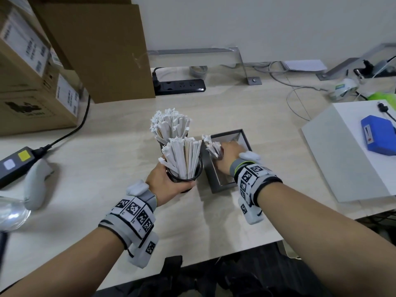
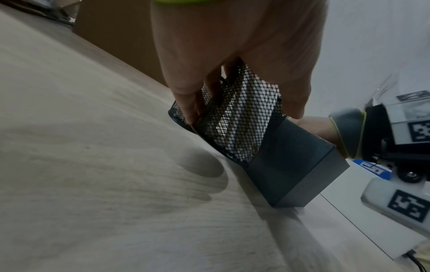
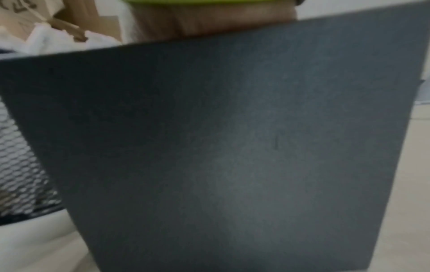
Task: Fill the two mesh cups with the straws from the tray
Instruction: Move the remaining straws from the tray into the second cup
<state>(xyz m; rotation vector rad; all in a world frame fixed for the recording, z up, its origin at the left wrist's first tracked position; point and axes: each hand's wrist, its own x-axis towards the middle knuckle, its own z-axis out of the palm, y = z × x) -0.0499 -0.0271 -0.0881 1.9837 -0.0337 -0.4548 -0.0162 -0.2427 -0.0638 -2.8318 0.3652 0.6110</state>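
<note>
While the left hand wraps its fingers round the near mesh cup on the counter, that cup stands packed with paper-wrapped straws rising above the fingertips. Just right of it, the right hand reaches into the grey tray and clenches a small bunch of straws, their ends poking up past the knuckles. The left wrist view shows the mesh wall, the straws behind it and the tray's outer side touching the cup; the right wrist view shows mostly that blurred grey wall. Beyond both hands stands the far mesh cup, also full of straws.
</note>
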